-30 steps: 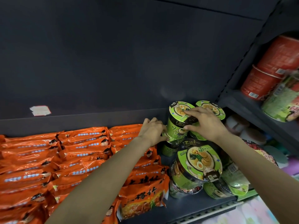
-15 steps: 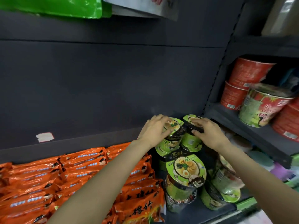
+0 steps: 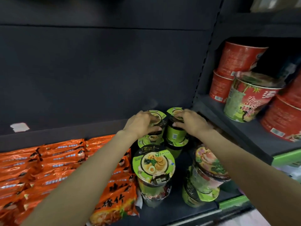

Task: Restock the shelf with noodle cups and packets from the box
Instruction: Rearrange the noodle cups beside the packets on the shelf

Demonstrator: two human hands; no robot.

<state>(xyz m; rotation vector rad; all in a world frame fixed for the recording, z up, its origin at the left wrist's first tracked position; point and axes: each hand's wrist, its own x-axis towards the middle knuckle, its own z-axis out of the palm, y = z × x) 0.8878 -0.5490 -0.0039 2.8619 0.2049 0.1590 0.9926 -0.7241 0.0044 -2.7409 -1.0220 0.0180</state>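
Two round green noodle cups are sitting atop stacked cups at the back of the dark metal shelf (image 3: 162, 214). The left hand (image 3: 140, 123) is curling its fingers over the left cup (image 3: 157, 117); the right hand (image 3: 192, 121) is gripping the right cup (image 3: 175, 136) at its glossy foil lid. Crinkly orange packets (image 3: 53, 160) are lying in rows beside them.

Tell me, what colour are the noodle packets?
Orange, seen in the head view: noodle packets.
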